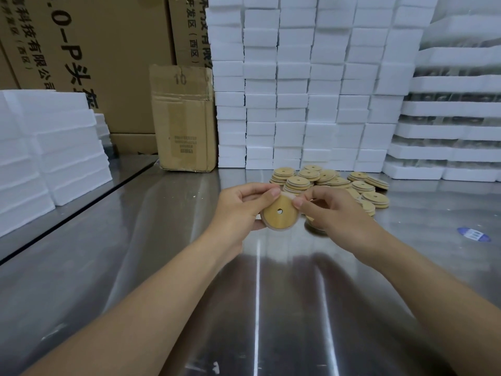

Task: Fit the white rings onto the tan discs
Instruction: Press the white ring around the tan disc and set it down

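Got my left hand (242, 210) gripping a tan disc (276, 216) above the steel table (162, 240), right hand (334, 214) pinching the white ring (288, 197) at its top edge. The disc pile (329, 181) sits just behind.

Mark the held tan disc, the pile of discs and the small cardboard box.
held tan disc (272, 219): head view, face below its hole.
pile of discs (309, 174): head view, a top disc's face.
small cardboard box (184, 118): head view, front panel.

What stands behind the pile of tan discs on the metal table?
A wall of stacked white foam blocks stands behind the pile of tan discs. Whatever is behind the blocks is covered.
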A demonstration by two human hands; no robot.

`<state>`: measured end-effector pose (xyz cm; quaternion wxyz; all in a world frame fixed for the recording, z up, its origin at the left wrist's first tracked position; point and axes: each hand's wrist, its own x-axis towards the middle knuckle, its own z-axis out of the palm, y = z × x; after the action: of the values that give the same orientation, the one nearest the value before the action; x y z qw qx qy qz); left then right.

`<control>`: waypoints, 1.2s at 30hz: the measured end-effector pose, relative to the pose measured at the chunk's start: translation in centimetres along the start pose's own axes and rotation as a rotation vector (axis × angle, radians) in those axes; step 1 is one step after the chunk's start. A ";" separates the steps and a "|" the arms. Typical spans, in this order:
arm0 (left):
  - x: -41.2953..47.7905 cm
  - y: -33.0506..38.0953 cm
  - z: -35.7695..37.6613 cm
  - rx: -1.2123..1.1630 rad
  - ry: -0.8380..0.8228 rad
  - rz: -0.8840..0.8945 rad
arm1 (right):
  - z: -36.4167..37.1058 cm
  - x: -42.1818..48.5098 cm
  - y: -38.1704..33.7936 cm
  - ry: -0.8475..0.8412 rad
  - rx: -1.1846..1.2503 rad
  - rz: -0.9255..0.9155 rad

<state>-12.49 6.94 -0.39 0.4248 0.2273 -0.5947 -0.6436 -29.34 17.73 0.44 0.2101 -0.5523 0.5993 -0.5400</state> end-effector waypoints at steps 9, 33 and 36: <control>0.4 0.4 -0.6 0.064 -0.112 0.026 | -0.8 0.3 0.2 0.032 -0.050 -0.022; 0.0 -1.3 0.1 0.142 0.011 0.024 | -1.5 0.7 0.4 0.355 -0.097 -0.103; 0.2 -1.3 -0.3 0.162 0.088 0.030 | -5.6 1.1 1.6 0.603 -0.139 -0.022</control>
<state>-12.73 6.52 -1.69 0.4403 0.2801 -0.6290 -0.5762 -35.15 18.76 1.28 -0.0216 -0.3868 0.6640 -0.6395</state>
